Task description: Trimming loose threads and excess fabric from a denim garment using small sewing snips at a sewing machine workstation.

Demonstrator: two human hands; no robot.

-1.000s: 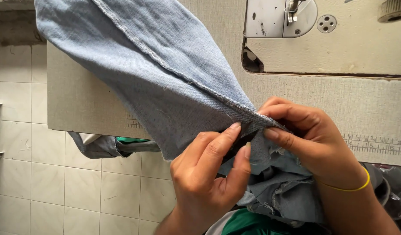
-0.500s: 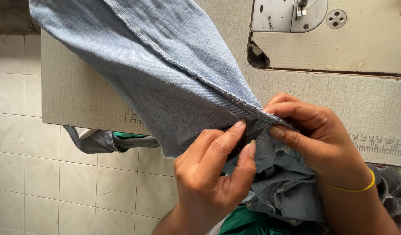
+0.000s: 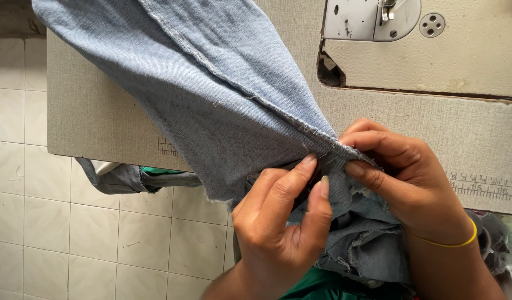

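Both hands pinch the light-blue denim garment (image 3: 211,94): left hand (image 3: 284,222) and right hand (image 3: 406,178) grip its seam over the sewing table (image 3: 100,122).

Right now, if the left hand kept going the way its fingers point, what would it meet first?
The left hand points up and right along the denim fabric that it pinches, so it would probably meet the right hand first; their fingertips look almost touching at the seam, though depth is unclear.

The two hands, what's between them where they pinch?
In the head view, a seamed fold of light blue denim fills the gap between the left hand and right hand; both pinch it.
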